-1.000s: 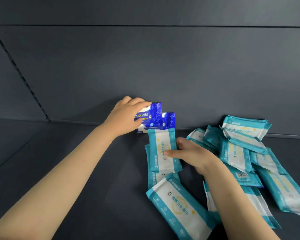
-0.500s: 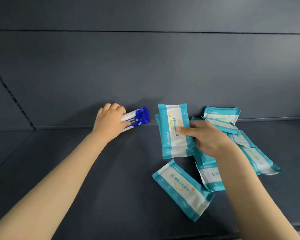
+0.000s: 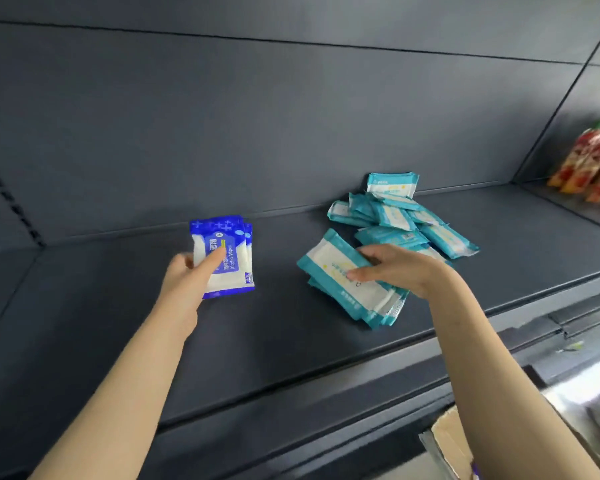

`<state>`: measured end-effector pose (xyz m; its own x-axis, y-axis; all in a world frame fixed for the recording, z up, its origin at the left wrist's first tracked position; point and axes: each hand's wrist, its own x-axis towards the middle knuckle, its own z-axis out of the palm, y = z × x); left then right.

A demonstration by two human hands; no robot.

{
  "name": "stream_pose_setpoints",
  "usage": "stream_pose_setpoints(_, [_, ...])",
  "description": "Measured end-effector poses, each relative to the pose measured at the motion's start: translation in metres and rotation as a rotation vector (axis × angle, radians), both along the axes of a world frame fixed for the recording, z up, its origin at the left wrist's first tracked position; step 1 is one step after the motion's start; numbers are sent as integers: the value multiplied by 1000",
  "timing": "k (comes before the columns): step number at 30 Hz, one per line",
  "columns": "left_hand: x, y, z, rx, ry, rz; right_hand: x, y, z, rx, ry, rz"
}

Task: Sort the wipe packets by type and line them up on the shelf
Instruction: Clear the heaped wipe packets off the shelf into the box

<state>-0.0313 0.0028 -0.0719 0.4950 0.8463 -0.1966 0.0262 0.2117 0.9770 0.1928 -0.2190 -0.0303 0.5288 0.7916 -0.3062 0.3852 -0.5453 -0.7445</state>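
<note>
Mid-sort, it seems: left hand pinches the blue packets, right hand clasps a teal stack at centre frame. Next, line both along the shelf.

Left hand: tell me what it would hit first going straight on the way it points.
Gripping the blue wipe packets, the left hand points toward the rear; nothing else lies in line, so probably the shelf's back panel, though depth is unclear.
</note>
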Motion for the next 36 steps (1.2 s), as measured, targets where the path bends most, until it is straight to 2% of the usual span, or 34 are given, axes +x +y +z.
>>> stream_pose_setpoints(4, [-3, -3, 1, 2, -53, -26, -19, 3, 6, -90, -147, 5])
stream_pose_setpoints(8, [-4, -9, 5, -20, -82, -101, -39, -2, 9, 16, -154, -173])
stream_pose_setpoints(13, [-4, -31, 15, -145, -191, -295, -64, -39, 3, 424, 233, -532])
stream_pose_setpoints(17, [5, -64, 26, -146, -177, -446, -78, -78, -9, 839, 567, -681])
stream_pose_setpoints(19, [12, -88, 30, -149, -165, -551, -81, -99, -15, 959, 662, -748])
stream_pose_setpoints(23, [35, -148, 36, -139, -166, -761, -89, -163, -23, 1076, 827, -970])
stream_pose_setpoints(27, [65, -215, 32, -155, -163, -869, -101, -244, -36, 1121, 796, -1180])
stream_pose_setpoints(32, [86, -320, 12, -186, -79, -947, -120, -351, -48, 1163, 735, -1272])
stream_pose_setpoints(36, [89, -407, -5, -222, -15, -996, -137, -425, -67, 1107, 691, -1288])
